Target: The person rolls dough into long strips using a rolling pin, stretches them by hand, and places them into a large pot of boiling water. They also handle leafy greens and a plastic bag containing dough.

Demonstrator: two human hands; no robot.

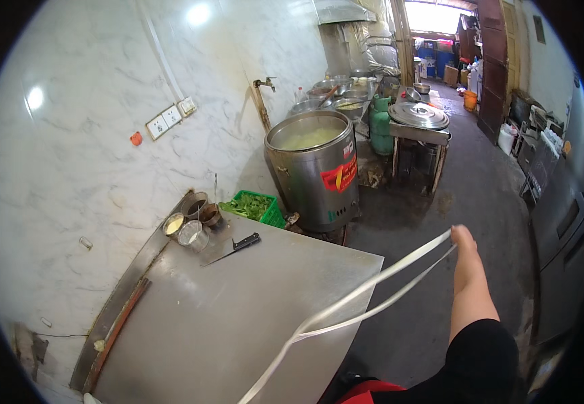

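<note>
Stretched out to the right past the table corner, my right hand (463,237) is closed on a looped end of long pale dough strands (352,295). Two strands run from it, meet above the table, and continue as one toward the bottom edge of the view. Below them is a stainless steel table (231,313). My left hand is out of view. On the table's far part lies a knife (236,248) with a black handle. Several small containers of seasonings stand near the wall, among them a clear tub of white contents (193,236) and one of yellow paste (174,224).
A wooden rolling pin (120,328) lies along the wall side. Beyond the table stand a green basket of leafy greens (256,206) and a large steel cooking barrel (314,177) of cloudy liquid. Farther back are a green gas cylinder (382,126) and a steel lid (418,116).
</note>
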